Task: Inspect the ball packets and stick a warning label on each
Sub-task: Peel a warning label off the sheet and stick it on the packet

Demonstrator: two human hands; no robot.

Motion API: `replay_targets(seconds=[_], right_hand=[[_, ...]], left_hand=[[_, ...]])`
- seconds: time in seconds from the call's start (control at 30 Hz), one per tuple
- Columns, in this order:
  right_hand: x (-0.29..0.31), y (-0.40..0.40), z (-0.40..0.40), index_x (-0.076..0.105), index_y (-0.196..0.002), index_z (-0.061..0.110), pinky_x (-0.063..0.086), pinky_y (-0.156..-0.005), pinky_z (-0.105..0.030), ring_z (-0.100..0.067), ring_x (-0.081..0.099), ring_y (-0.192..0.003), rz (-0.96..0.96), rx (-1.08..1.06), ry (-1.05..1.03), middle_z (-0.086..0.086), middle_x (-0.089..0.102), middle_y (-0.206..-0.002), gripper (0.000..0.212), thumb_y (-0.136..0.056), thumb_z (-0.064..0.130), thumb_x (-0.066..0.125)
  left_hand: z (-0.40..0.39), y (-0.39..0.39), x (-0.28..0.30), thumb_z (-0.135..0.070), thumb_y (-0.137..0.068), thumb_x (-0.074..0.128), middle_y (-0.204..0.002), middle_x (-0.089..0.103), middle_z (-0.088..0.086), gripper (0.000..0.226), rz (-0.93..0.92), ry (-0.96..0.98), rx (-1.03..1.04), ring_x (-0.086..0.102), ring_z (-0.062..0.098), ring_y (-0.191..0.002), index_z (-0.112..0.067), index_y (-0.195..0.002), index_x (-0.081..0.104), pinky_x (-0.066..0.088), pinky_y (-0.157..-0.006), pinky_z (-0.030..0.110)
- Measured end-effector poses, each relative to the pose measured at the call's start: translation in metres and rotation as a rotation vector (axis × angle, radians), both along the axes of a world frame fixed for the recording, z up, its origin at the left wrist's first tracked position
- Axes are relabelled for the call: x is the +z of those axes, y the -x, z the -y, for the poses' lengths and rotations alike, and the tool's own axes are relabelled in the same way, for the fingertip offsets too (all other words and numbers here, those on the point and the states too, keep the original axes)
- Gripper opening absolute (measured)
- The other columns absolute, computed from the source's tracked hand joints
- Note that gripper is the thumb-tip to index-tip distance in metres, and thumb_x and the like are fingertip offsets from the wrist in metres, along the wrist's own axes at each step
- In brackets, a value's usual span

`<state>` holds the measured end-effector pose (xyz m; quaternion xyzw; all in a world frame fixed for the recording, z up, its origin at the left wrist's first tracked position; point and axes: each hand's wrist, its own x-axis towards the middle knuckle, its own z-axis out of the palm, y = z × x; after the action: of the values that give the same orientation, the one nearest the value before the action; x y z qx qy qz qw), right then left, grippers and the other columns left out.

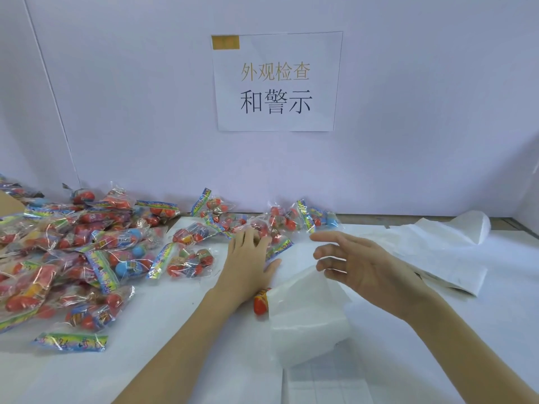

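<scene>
Clear ball packets with red and blue balls lie in a big heap on the left of the white table, with more along the back wall. My left hand reaches forward with its fingers straight, their tips resting on a packet by the wall. My right hand hovers open with spread fingers and holds nothing. Below it lies a curled white label sheet. A faint grid of labels shows on the sheet near the front edge.
An orange-red tube lies partly under the curled sheet, beside my left wrist. Crumpled white backing sheets are spread at the right. A printed paper sign hangs on the wall. A cardboard corner shows at far left.
</scene>
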<state>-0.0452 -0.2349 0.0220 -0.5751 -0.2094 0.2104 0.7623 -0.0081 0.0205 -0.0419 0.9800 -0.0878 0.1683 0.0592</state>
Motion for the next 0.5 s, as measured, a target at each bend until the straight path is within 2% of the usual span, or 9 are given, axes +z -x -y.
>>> replay_targets(seconds=[0.07,0.13,0.23,0.3,0.37,0.43,0.5], right_hand=[[-0.001,0.0,0.0,0.073,-0.128,0.015,0.056,-0.092,-0.03,-0.027,0.07,-0.106,0.013,-0.009,0.028,-0.011,0.073,-0.113,0.041,-0.098,0.038,0.058],[-0.004,-0.002,-0.001,0.074,-0.127,0.015,0.056,-0.101,-0.034,-0.032,0.069,-0.118,0.041,-0.011,0.077,-0.015,0.074,-0.121,0.041,-0.099,0.039,0.057],[-0.01,-0.002,-0.003,0.074,-0.125,0.02,0.05,-0.108,-0.037,-0.029,0.066,-0.126,0.105,-0.003,0.202,-0.014,0.073,-0.127,0.037,-0.102,0.041,0.054],[-0.014,-0.002,-0.004,0.075,-0.123,0.021,0.044,-0.11,-0.038,-0.023,0.065,-0.128,0.133,-0.002,0.281,-0.009,0.074,-0.128,0.037,-0.103,0.042,0.052],[-0.015,-0.001,-0.005,0.077,-0.121,0.022,0.041,-0.109,-0.037,-0.018,0.064,-0.128,0.163,-0.008,0.378,-0.002,0.074,-0.129,0.041,-0.102,0.048,0.05],[-0.015,0.001,-0.006,0.078,-0.119,0.027,0.041,-0.106,-0.034,-0.015,0.064,-0.125,0.177,-0.015,0.483,0.005,0.074,-0.126,0.046,-0.098,0.057,0.05],[-0.015,0.004,-0.008,0.079,-0.115,0.031,0.044,-0.103,-0.032,-0.014,0.066,-0.12,0.178,-0.031,0.566,0.009,0.076,-0.121,0.05,-0.094,0.064,0.049]], left_hand=[[0.0,0.001,-0.002,-0.051,-0.101,0.052,-0.153,0.034,0.009,0.04,0.01,0.016,-0.011,0.029,0.032,-0.145,-0.018,-0.12,0.061,0.024,-0.113,0.038],[-0.002,0.001,-0.005,-0.05,-0.103,0.05,-0.164,0.028,0.007,0.038,-0.031,0.052,-0.007,0.02,0.03,-0.155,-0.016,-0.118,0.055,0.02,-0.116,0.038],[-0.002,0.002,-0.001,-0.052,-0.101,0.053,-0.142,0.046,0.004,0.043,0.028,0.119,0.024,0.038,0.031,-0.137,-0.017,-0.126,0.047,0.029,-0.106,0.039],[-0.003,0.004,0.003,-0.058,-0.097,0.056,-0.14,0.045,0.004,0.06,0.073,0.123,0.077,0.04,0.029,-0.13,-0.018,-0.141,0.044,0.03,-0.105,0.039],[-0.006,0.005,0.003,-0.066,-0.093,0.056,-0.141,0.039,0.006,0.071,0.045,0.111,0.107,0.038,0.028,-0.129,-0.02,-0.145,0.044,0.03,-0.108,0.039],[-0.009,0.005,0.003,-0.066,-0.09,0.061,-0.145,0.034,0.008,0.068,0.019,0.175,0.088,0.035,0.029,-0.132,-0.02,-0.139,0.05,0.029,-0.111,0.04],[-0.011,0.004,0.004,-0.053,-0.093,0.065,-0.146,0.037,0.007,0.056,0.022,0.242,0.048,0.039,0.03,-0.133,-0.016,-0.133,0.052,0.031,-0.11,0.039]])
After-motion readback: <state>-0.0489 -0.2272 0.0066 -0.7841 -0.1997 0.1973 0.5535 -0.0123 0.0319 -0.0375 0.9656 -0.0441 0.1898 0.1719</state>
